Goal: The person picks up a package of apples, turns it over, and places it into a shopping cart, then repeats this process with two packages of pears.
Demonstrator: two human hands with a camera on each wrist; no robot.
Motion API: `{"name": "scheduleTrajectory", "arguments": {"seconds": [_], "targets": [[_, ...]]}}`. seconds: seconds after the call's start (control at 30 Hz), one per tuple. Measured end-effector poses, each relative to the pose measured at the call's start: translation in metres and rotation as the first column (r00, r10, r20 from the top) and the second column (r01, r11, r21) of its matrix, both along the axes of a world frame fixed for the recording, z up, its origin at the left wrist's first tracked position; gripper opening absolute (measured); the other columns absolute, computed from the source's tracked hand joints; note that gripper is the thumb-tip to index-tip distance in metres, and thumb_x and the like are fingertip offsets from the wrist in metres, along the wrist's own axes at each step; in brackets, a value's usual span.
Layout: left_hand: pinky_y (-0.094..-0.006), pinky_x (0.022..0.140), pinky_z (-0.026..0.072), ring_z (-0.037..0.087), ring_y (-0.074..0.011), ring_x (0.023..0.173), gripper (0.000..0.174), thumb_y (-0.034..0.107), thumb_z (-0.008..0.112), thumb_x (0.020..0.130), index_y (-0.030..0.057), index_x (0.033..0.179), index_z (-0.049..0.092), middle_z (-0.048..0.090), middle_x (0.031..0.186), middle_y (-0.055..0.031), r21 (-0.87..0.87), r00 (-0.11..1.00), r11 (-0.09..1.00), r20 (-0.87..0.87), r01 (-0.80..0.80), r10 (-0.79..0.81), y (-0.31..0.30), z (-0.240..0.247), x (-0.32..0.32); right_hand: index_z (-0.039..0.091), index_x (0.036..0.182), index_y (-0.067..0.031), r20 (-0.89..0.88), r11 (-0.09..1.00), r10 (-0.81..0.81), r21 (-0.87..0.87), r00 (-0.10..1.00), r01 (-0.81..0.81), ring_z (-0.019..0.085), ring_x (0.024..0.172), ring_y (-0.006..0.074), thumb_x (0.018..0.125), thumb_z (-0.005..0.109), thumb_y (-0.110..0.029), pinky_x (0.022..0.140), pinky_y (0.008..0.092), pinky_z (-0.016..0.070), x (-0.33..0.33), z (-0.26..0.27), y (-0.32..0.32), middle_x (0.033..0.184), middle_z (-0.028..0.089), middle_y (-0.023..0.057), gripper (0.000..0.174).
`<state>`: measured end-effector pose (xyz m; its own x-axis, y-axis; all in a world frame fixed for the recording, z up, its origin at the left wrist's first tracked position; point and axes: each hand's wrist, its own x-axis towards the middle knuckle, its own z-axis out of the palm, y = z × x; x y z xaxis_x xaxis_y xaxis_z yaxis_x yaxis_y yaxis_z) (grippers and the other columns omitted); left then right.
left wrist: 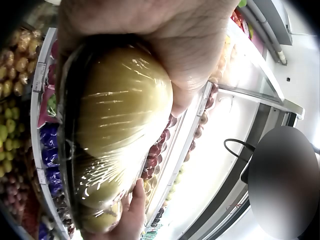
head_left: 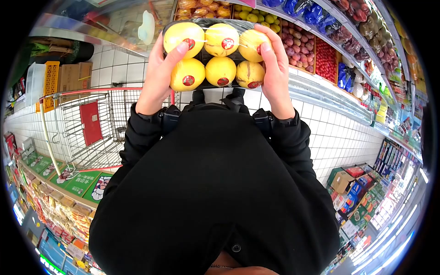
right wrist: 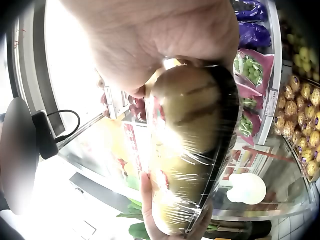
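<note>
Both hands hold a film-wrapped black tray of yellow pepino melons (head_left: 220, 71) in front of the body. The fruit lies in two rows of three, with red stickers and brown streaks on some. My left hand (head_left: 158, 75) grips the left end, its thumb over the wrap. At the opposite end my right hand (head_left: 276, 68) has its thumb on the top right fruit and fingers round the far edge. In the left wrist view the wrapped pack (left wrist: 125, 100) hangs below the palm; the right wrist view shows its streaked end fruit (right wrist: 187, 110). Fingers beneath the tray are mostly hidden.
A wire shopping cart (head_left: 90, 121) stands on the left on white floor tiles. Ahead, bins hold plums (head_left: 297, 48), small red fruit (head_left: 326, 59) and yellow-green fruit (head_left: 256, 17). Refrigerated shelves run along the right. Cardboard boxes (head_left: 75, 78) are at far left.
</note>
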<state>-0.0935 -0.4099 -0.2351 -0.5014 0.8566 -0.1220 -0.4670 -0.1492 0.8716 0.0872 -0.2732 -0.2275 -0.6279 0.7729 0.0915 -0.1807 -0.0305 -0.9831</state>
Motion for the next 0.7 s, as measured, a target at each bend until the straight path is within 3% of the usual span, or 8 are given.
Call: {"name": "scheduleTrajectory", "arguments": {"seconds": [0.17,0.27,0.47,0.57,0.7], "targets": [[-0.0298,0.083,0.0539,0.062,-0.0150,0.102,0.046,0.025,0.065,0.091,0.0018,0.128,0.049,0.060,0.116,-0.0093,-0.069,0.993,0.995,0.099,0.070,-0.063,0.013,-0.006,-0.001,0.051,0.133,-0.0052,0.024,0.999,-0.029,-0.038,0.999,0.030,0.054,0.104,0.0085,0.101,0.049,-0.019,0.093,0.0236,0.0430,0.010,-0.002,0.005,0.114,0.059,0.0037,0.036],[-0.0292,0.082,0.0545,0.062,-0.0145,0.101,0.046,0.027,0.064,0.092,0.0021,0.128,0.049,0.061,0.115,-0.0085,-0.116,0.984,0.987,0.149,0.110,-0.092,0.022,-0.009,0.004,0.051,0.134,-0.0052,0.019,0.979,-0.077,-0.187,0.997,0.079,0.055,0.108,0.0106,0.102,0.049,-0.024,0.094,0.0249,0.0436,0.017,-0.006,0.010,0.118,0.059,0.0062,0.038],[-0.0296,0.080,0.0558,0.062,-0.0137,0.101,0.046,0.033,0.058,0.096,0.0035,0.130,0.047,0.060,0.116,-0.0075,-0.168,0.966,0.972,0.225,0.164,-0.124,0.046,-0.022,0.013,0.047,0.137,-0.0015,0.110,0.961,-0.020,-0.273,0.994,0.049,0.054,0.117,0.0159,0.105,0.041,-0.026,0.097,0.0291,0.0469,0.031,-0.019,0.040,0.129,0.055,0.0107,0.041],[-0.0307,0.081,0.0563,0.062,-0.0143,0.102,0.044,0.033,0.058,0.096,0.0046,0.129,0.047,0.060,0.117,-0.0080,-0.152,0.937,0.975,0.335,0.160,-0.101,0.056,-0.028,0.023,0.047,0.136,-0.0021,0.118,0.949,-0.037,-0.308,0.992,0.071,0.055,0.116,0.0159,0.104,0.044,-0.027,0.096,0.0294,0.0471,0.039,-0.027,0.056,0.129,0.056,0.0106,0.041],[-0.0307,0.080,0.0568,0.067,-0.0159,0.095,0.044,0.036,0.055,0.098,0.0035,0.126,0.052,0.065,0.111,-0.0091,-0.228,0.898,0.973,0.434,0.035,0.069,0.068,-0.032,0.042,0.046,0.137,-0.0040,0.060,0.896,0.009,-0.443,0.998,0.019,0.058,0.110,0.0151,0.100,0.052,-0.023,0.093,0.0292,0.0478,0.034,-0.039,0.086,0.122,0.059,0.0106,0.042]]}}
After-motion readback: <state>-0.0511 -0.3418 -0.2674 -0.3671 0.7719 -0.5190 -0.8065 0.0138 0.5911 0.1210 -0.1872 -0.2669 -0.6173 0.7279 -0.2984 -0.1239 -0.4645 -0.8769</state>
